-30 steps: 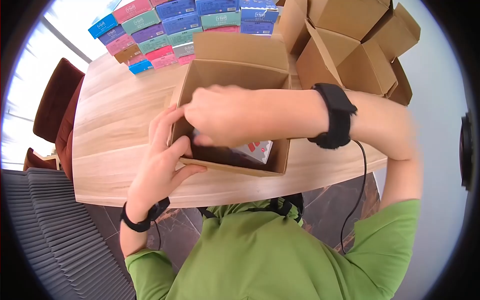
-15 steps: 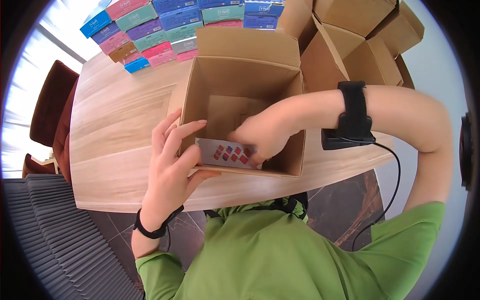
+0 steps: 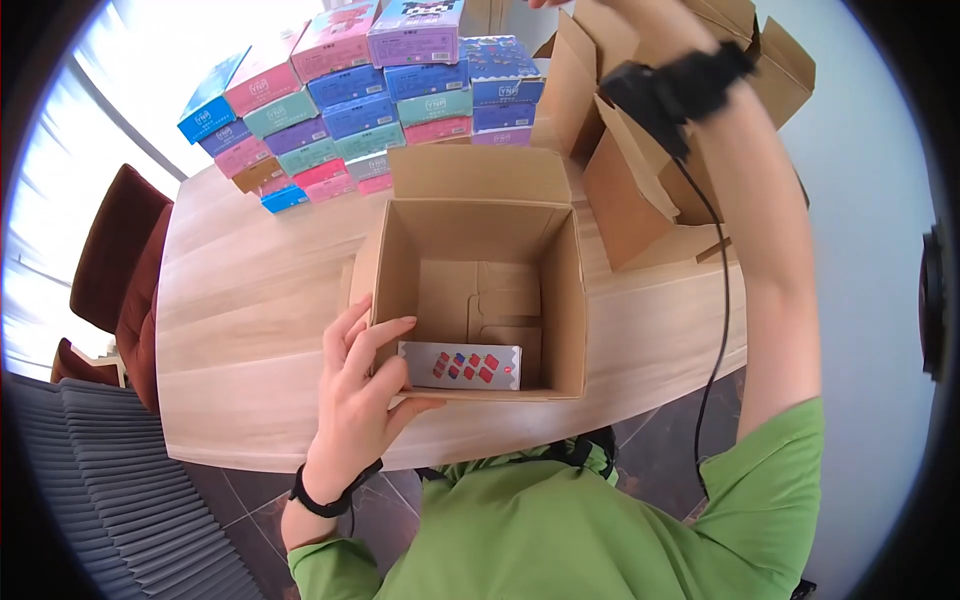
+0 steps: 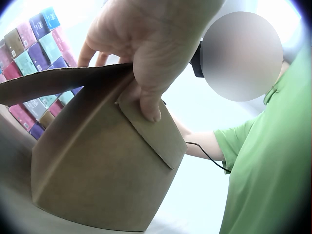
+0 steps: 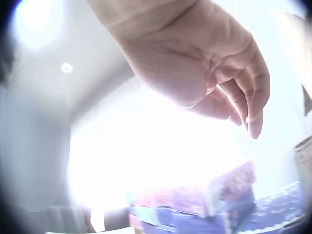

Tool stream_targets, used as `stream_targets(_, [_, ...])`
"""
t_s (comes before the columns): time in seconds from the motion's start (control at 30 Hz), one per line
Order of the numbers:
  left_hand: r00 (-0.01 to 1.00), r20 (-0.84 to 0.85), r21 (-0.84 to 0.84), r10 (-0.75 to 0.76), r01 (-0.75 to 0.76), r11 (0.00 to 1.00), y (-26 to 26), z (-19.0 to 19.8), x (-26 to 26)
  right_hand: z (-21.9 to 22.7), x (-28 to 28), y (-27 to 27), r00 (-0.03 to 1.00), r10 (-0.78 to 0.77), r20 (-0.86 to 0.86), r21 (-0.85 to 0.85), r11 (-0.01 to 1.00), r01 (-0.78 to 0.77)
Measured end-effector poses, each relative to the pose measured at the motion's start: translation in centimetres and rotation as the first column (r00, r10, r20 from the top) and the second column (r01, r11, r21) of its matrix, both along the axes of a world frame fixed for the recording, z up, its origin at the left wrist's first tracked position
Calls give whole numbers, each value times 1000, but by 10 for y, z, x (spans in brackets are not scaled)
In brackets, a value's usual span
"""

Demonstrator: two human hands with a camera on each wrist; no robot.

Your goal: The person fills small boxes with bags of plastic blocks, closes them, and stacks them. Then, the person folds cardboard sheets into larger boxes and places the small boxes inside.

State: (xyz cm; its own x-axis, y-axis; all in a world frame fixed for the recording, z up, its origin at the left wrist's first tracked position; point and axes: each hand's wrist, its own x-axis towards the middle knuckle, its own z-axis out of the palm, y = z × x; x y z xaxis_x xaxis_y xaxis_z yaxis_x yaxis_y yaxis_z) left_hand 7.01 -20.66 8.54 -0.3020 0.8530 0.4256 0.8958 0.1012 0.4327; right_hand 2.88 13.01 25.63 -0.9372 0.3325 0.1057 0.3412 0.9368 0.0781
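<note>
My left hand [image 3: 352, 405] grips the near left corner of an upright cardboard carton [image 3: 487, 228], fingers over the rim. In the left wrist view the thumb [image 4: 150, 105] presses on a folded-down flap outside the carton. Inside, against the near wall, stands one small box [image 3: 462, 366] with a white side printed with red and blue shapes. My right hand [image 5: 219, 63] is raised above the stacked boxes, its fingers loosely bent and nothing in them. Most of that hand lies beyond the top edge of the head view.
Stacked pink, blue, green and purple boxes [image 3: 345, 88] stand at the back left of the wooden table [image 3: 260, 350]. Another open carton [image 3: 630, 205] is at the right, under the right forearm. A black cable [image 3: 722, 300] hangs from the right wrist.
My right hand has left the inside of the carton and moved up and away toward the stack. The small box stays behind in the carton. My left hand keeps its hold on the corner.
</note>
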Motion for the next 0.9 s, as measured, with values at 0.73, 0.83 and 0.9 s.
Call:
stream_targets(0.73, [1000, -25, -2, 5, -5, 1000, 0, -1, 0, -119, -39, 93, 949, -297, 103, -896, 386, 218])
stream_targets(0.83, [1000, -23, 1, 8, -8, 1000, 0, -1, 0, -108, -19, 79, 923, -384, 23, -952, 272, 137])
stream_targets(0.9, [1000, 10, 11, 9, -9, 1000, 0, -4, 0, -106, -14, 82, 905, -426, 15, -962, 240, 129])
